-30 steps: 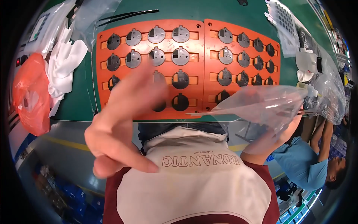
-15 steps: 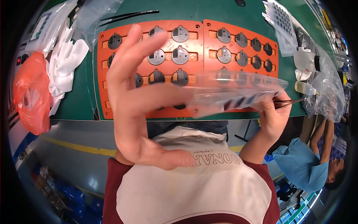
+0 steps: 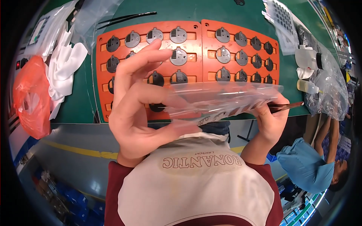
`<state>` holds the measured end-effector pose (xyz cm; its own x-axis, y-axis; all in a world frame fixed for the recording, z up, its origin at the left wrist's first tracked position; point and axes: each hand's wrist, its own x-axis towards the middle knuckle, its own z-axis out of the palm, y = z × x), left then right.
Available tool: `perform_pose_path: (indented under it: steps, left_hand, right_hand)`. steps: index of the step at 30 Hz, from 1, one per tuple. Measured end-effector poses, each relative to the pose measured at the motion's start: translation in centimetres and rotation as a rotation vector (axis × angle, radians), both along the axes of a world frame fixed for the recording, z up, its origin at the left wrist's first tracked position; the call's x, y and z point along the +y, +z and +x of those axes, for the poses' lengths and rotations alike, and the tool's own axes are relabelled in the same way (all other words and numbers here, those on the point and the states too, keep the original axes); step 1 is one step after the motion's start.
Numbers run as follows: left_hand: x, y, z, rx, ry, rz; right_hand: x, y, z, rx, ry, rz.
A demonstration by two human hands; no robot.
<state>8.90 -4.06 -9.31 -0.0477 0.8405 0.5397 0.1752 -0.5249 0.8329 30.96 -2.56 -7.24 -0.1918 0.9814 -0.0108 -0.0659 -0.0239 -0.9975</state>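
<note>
A clear plastic sheet with dark printed marks along its lower side stretches between my hands above the front of the orange trays. My left hand has its thumb under the sheet's left end and its index finger over it, with the other fingers loosely curled. My right hand pinches the right end between thumb and fingers. That same hand also keeps a slim dark metal tool, like tweezers, pointing right. Round dark discs with cut-outs sit in rows on the left orange tray.
A second orange tray with similar discs adjoins on the right. Black tweezers lie behind. White gloves and a red plastic bag are left; small bottles stand right. A person in blue is at the right.
My left thumb has come up to the sheet from below, where it was apart before. The sheet's left end has shifted left, and my right hand has moved slightly left with the tool.
</note>
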Motion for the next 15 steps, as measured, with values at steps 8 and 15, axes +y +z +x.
perform_pose_path:
  steps: [8,15]
  left_hand:
    - [-0.6,0.4,-0.8,0.013,0.011,-0.052]
    - [-0.4,0.1,-1.0,0.069,0.128,0.003]
  right_hand:
    - [0.1,0.2,-0.1,0.001,-0.029,0.017]
    - [0.1,0.2,0.2,0.009,-0.024,0.009]
